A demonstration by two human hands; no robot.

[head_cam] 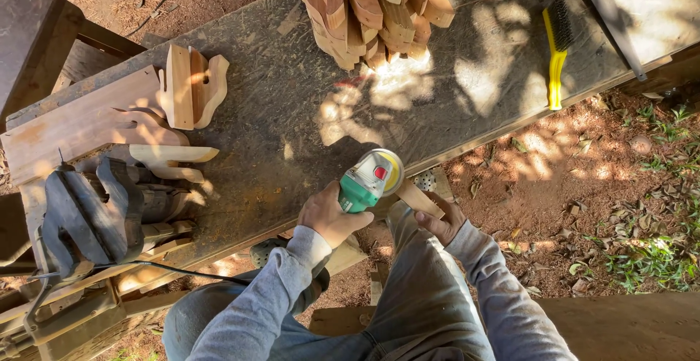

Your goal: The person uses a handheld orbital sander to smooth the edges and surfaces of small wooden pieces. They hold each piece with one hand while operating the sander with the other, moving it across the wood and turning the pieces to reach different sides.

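My left hand (pixel 328 215) grips a green and grey angle grinder (pixel 370 179) with a red switch, held at the near edge of the wooden workbench (pixel 292 91). My right hand (pixel 441 222) holds a small light wooden piece (pixel 417 198) right beside the grinder's head; whether the two touch is hidden. A black power cord (pixel 175 268) runs off to the left below my left sleeve. Both arms wear grey sleeves.
A stack of cut wooden pieces (pixel 379 11) stands at the bench's far side. Carved wooden shapes (pixel 191 87) lie at the left, above a dark clamp-like tool (pixel 95 215). A yellow-handled wire brush (pixel 558 51) lies at the right. Red dirt ground (pixel 583 186) lies below.
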